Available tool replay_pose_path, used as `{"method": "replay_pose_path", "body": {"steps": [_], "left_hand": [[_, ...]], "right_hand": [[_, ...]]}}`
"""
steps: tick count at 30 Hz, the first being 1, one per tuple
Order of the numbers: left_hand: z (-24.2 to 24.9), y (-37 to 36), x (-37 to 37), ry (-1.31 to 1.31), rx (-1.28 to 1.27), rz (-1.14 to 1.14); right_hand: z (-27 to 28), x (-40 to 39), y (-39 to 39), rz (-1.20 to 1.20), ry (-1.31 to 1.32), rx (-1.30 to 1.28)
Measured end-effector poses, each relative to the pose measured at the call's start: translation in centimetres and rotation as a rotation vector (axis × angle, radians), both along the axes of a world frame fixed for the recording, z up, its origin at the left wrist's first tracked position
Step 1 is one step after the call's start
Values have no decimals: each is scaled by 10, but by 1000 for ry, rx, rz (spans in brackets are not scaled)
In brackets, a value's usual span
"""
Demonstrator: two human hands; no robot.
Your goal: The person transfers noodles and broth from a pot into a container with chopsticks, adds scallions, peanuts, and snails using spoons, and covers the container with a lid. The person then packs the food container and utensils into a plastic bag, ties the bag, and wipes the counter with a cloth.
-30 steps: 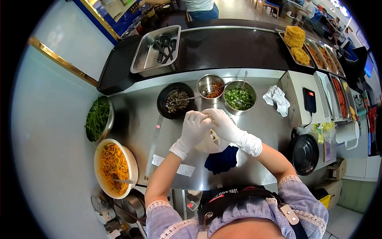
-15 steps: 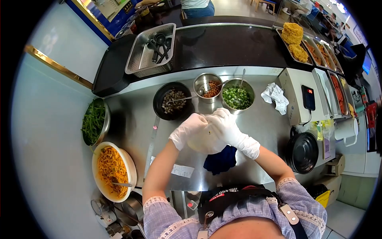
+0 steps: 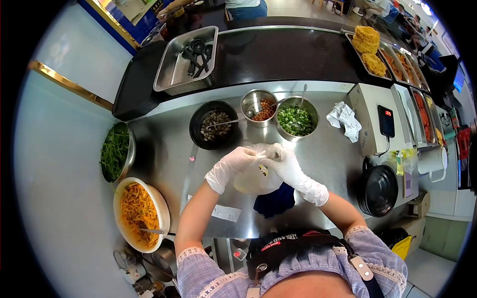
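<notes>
Both my hands wear white gloves and meet over the steel counter (image 3: 169, 174). My left hand (image 3: 232, 166) pinches the top of a whitish, translucent plastic bag (image 3: 253, 180). Closed on the same gathered top is my right hand (image 3: 288, 166), its fingertips close to the left ones. A small yellow and black mark shows on the bag; its contents cannot be made out. Just below the bag lies a dark blue cloth (image 3: 274, 200). Beyond my hands stand a black bowl of chopped brown food (image 3: 214, 125), a steel pot of peanuts (image 3: 259, 108) and a pot of chopped green onion (image 3: 297, 118).
At left are a bowl of greens (image 3: 118, 151) and a tub of orange shreds (image 3: 142, 214). Crumpled paper (image 3: 344, 120), black stacked bowls (image 3: 379, 190) and a boxy device (image 3: 370, 119) stand right. A perforated tray (image 3: 186, 62) holds ladles. A person (image 3: 246, 9) stands beyond the counter.
My hands have shifted slightly toward me and apart, uncovering more of the bag's gathered top. The mark on the bag now shows more clearly.
</notes>
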State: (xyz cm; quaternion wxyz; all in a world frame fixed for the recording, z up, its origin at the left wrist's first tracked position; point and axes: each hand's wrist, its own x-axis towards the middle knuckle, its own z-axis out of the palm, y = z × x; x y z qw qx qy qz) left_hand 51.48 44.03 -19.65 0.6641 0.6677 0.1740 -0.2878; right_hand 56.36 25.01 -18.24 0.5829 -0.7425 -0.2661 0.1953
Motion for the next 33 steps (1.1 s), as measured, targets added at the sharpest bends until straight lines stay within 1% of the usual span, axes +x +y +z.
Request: {"method": "replay_pose_path", "body": {"steps": [2,4,5,7,8,9,10,11,13,14,15,16,18,19,22,24,25,27,28,29,30,31,32,33], "left_hand": [[2,2,-6,-12,-37,56],[3,6,-11,0,-54,80],[3,7,-14,19,-77,100],[4,8,-18,26,-78,108],[4,8,-20,41,-118,153],[2,8,-24,57,-160,200],[-1,7,-27,59,-164,205],[-5,6,-31,56,-149,246],[-3,3,-34,45,-134,288],[4,0,-37,64,-204,334],[7,-2,-40,85,-275,378],[1,-2,-43,86,-278,380],[-17,-3,-53,-49,-433,441],[-8,3,-54,-23,-539,387],[22,12,-53,-18,-510,365],[45,14,-53,-167,-56,287],[45,16,-52,-165,-56,292],[46,19,-50,-228,172,185],[45,20,-51,-225,186,199],[38,24,-53,-227,185,199],[24,29,-56,-308,308,218],[8,34,-59,-387,432,237],[-9,38,-64,-388,430,237],[-29,42,-71,-384,491,291]], "right_hand": [[5,1,7,7,-15,-26],[7,1,12,53,-270,-70],[6,2,14,54,-273,-70],[7,5,20,94,-428,-45],[11,6,22,96,-427,-49],[14,7,22,129,-354,-103],[22,6,24,163,-282,-156],[25,5,25,169,-280,-158],[31,8,27,233,-125,-149],[28,11,29,235,-129,-151],[21,14,31,247,-268,-107],[20,15,34,259,-403,-64],[17,17,33,273,-439,-82],[17,19,33,284,-484,-95],[13,20,32,273,-361,-125],[18,17,32,249,-271,-144],[17,16,32,254,-270,-144],[13,17,30,233,-337,-132],[9,18,28,234,-338,-133],[1,19,24,191,-427,-147],[-7,19,19,147,-517,-160],[-15,20,13,146,-517,-161],[-23,21,5,91,-474,-219],[-32,22,-2,34,-431,-274]]}}
